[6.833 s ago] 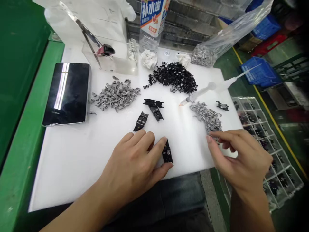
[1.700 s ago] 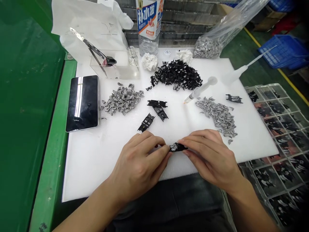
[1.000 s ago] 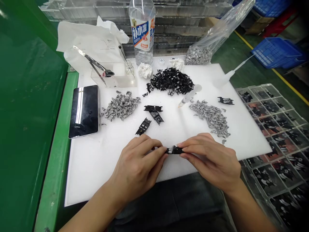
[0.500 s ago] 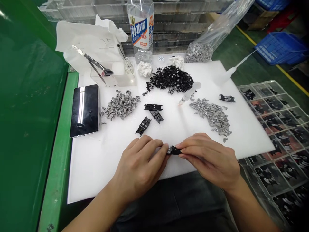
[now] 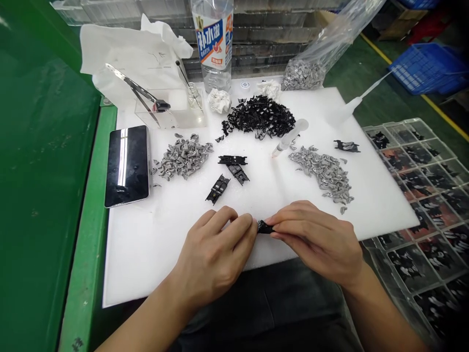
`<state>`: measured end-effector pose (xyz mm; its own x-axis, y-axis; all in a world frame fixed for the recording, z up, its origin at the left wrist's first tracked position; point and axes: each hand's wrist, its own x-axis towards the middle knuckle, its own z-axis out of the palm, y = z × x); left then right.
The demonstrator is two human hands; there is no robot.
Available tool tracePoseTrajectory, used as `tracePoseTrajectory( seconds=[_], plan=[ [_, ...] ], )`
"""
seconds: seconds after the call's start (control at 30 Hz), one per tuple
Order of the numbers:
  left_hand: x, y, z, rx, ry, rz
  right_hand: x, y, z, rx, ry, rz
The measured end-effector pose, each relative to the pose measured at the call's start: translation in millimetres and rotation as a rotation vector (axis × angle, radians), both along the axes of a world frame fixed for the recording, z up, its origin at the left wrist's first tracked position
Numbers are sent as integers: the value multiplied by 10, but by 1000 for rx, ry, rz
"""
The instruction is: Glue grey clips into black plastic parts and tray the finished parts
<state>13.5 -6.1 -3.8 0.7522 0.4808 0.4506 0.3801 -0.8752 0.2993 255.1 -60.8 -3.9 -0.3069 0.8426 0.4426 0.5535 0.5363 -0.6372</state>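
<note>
Between my two hands, over the near part of the white board (image 5: 146, 259), is a small black plastic part (image 5: 265, 227) with a bit of grey at its left end. My left hand (image 5: 216, 254) pinches that left end, its fingertips covering most of it. The fingers of my right hand (image 5: 318, 239) are closed on the right end. Just beyond lie several loose black frames (image 5: 217, 189). A pile of small grey pieces (image 5: 183, 157) sits to the left, another grey pile (image 5: 324, 173) to the right, and a heap of small black pieces (image 5: 258, 117) farther back.
A phone-like tablet (image 5: 127, 166) lies at the left. Tweezers (image 5: 135, 90) rest on a clear box (image 5: 179, 115). A drink bottle (image 5: 213, 49), a dropper (image 5: 289, 139) and a needle-tipped bottle (image 5: 344, 110) stand or lie around. At the right is a compartment tray (image 5: 421, 195).
My left fingers have shifted slightly over the black part, covering more of its grey end. My right hand keeps its grip. The whole view has tilted a little.
</note>
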Motion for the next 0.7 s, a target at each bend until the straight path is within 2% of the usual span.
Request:
tracePoseTrajectory(
  seconds=[0.27,0.43,0.53,0.57,0.63,0.7],
  plan=[
    [-18,19,-25,-50,-6,11,0,46,-11,2,19,-10],
    [-24,14,-21,-107,-66,36,-53,34,78,-1,66,-23],
    [-26,17,2,-92,-134,80,134,19,163,53,76,-59],
    [-28,20,10,-92,-162,96,272,18,184,97,78,-109],
    [-32,28,23,-96,-196,124,651,35,193,201,63,-307],
    [-31,33,27,-85,-197,138,1088,79,151,248,-33,-650]
  ],
)
